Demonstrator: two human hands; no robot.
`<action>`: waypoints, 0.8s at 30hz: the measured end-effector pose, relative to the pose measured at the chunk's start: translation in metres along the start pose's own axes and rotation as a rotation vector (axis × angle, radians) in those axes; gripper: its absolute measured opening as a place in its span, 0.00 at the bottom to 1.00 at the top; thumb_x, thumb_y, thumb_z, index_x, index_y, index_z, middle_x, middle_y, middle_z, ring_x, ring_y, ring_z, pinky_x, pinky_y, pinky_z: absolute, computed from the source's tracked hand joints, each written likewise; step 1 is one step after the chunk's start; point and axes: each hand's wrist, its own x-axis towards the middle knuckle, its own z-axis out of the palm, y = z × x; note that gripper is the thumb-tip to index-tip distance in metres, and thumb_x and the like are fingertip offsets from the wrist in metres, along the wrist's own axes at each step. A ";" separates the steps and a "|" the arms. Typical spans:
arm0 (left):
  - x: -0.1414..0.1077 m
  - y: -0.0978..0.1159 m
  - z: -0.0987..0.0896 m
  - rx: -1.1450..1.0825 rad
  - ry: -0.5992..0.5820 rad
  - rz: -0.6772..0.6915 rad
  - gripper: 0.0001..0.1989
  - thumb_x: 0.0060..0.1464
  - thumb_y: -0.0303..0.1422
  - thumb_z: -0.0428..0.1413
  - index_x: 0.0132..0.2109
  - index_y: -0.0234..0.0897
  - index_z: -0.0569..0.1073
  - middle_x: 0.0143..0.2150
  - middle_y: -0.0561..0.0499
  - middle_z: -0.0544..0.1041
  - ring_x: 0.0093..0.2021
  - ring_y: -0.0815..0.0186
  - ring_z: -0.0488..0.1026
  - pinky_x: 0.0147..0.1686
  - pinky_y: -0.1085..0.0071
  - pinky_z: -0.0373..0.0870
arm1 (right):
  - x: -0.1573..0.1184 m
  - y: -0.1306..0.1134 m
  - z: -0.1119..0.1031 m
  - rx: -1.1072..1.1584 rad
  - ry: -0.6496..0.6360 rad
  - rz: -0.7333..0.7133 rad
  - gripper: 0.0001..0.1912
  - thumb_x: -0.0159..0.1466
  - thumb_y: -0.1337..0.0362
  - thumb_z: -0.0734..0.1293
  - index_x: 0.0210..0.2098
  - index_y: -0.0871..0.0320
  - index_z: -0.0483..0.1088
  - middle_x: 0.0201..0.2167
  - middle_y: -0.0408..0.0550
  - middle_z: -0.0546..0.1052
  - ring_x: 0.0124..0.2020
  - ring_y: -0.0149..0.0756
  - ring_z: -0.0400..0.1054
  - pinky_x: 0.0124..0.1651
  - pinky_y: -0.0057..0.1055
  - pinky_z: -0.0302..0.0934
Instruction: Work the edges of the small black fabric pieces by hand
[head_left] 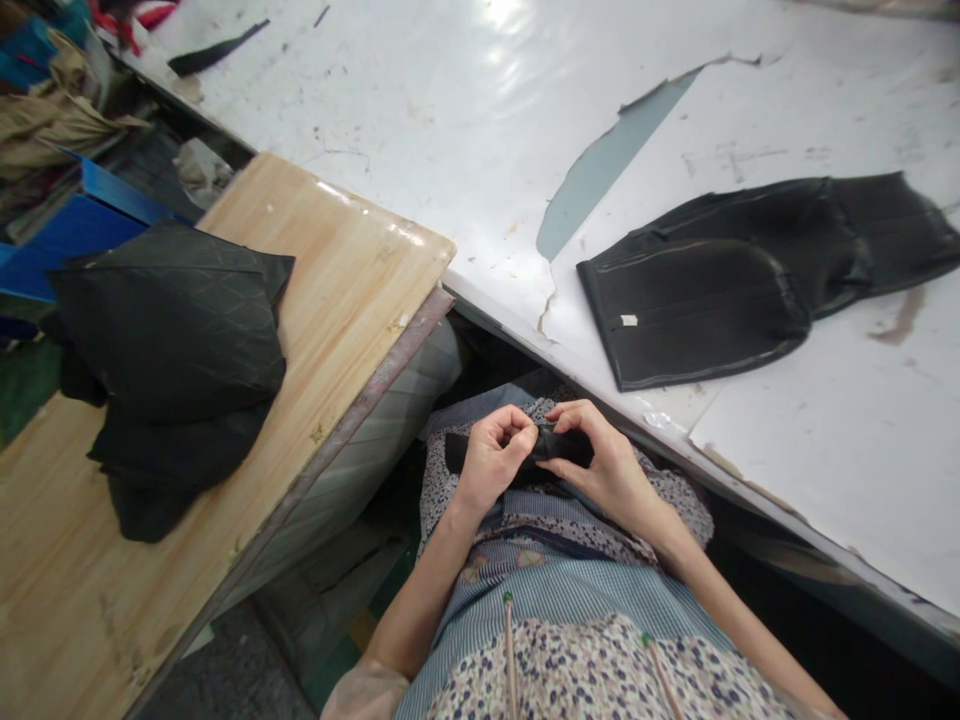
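Note:
Over my lap, my left hand (pixel 495 455) and my right hand (pixel 596 455) meet at a small black piece of material (pixel 553 445). The left thumb and forefinger are pinched at its edge. Facing them, the right thumb and fingers grip the same piece from the other side. Its ends show beyond both hands, dark against the patterned apron (pixel 435 490). Whether something smaller sits between the fingertips is too small to tell.
A sewn black cover (pixel 712 310) with a small white tag lies on the white table (pixel 420 100), whose surface is torn. Left, a wooden board (pixel 330 260) carries folded black material (pixel 180 320). A blue box (pixel 75 235) and cloth heaps stand beyond it.

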 end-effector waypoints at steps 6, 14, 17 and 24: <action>0.000 0.001 0.000 0.022 0.004 0.006 0.12 0.58 0.36 0.56 0.28 0.36 0.68 0.23 0.57 0.65 0.24 0.72 0.58 0.24 0.75 0.54 | -0.001 -0.002 0.001 0.009 0.011 0.028 0.15 0.60 0.67 0.73 0.39 0.52 0.62 0.45 0.49 0.73 0.48 0.43 0.70 0.51 0.40 0.65; 0.000 -0.001 0.000 0.015 0.006 0.008 0.12 0.57 0.36 0.56 0.29 0.36 0.68 0.24 0.56 0.65 0.24 0.72 0.58 0.24 0.75 0.55 | -0.003 0.006 0.002 0.078 0.023 0.100 0.20 0.58 0.66 0.75 0.39 0.52 0.58 0.46 0.48 0.73 0.48 0.42 0.71 0.51 0.39 0.65; 0.000 -0.002 0.000 0.004 -0.004 0.004 0.12 0.58 0.36 0.56 0.29 0.35 0.68 0.24 0.57 0.65 0.24 0.73 0.58 0.24 0.76 0.55 | -0.001 0.004 0.000 0.047 -0.030 0.059 0.17 0.59 0.67 0.74 0.37 0.53 0.60 0.44 0.47 0.73 0.46 0.41 0.70 0.49 0.38 0.64; 0.000 -0.002 0.000 0.005 -0.001 0.004 0.12 0.58 0.36 0.56 0.29 0.36 0.68 0.24 0.57 0.64 0.24 0.73 0.58 0.24 0.75 0.55 | 0.002 0.002 -0.002 0.025 -0.035 0.010 0.14 0.61 0.68 0.73 0.37 0.53 0.62 0.42 0.47 0.73 0.43 0.41 0.69 0.47 0.37 0.65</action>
